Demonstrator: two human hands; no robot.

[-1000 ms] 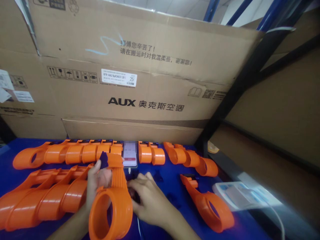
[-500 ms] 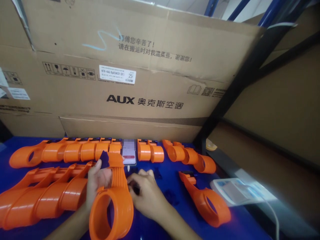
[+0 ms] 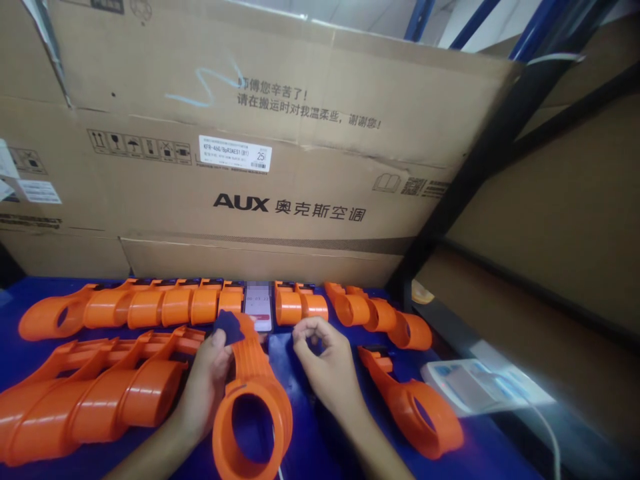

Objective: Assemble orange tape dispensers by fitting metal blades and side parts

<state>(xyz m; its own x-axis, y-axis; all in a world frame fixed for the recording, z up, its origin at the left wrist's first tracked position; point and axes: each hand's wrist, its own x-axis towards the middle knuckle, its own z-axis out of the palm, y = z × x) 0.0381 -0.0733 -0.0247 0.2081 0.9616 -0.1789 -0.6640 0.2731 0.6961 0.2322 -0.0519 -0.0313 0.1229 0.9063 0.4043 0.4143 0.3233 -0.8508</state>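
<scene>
My left hand is closed around the upper end of an orange plastic part with a wide open ring at its lower end. A dark blue piece shows at the top of that part, by my thumb. To the right, apart from the part, my right hand is raised with thumb and forefinger pinched into a loop. Whatever those fingertips hold, if anything, is too small to make out. Another orange ringed part lies on the blue table to the right of my right hand.
Several similar orange parts line the back of the blue tabletop; more overlap at the left. A phone stands among the back row. At right lies a white device with a cable. A large cardboard box walls the back.
My left hand has moved the orange part slightly right and down. My right hand has drawn away from it to the right and up, thumb and forefinger now forming a loop.
</scene>
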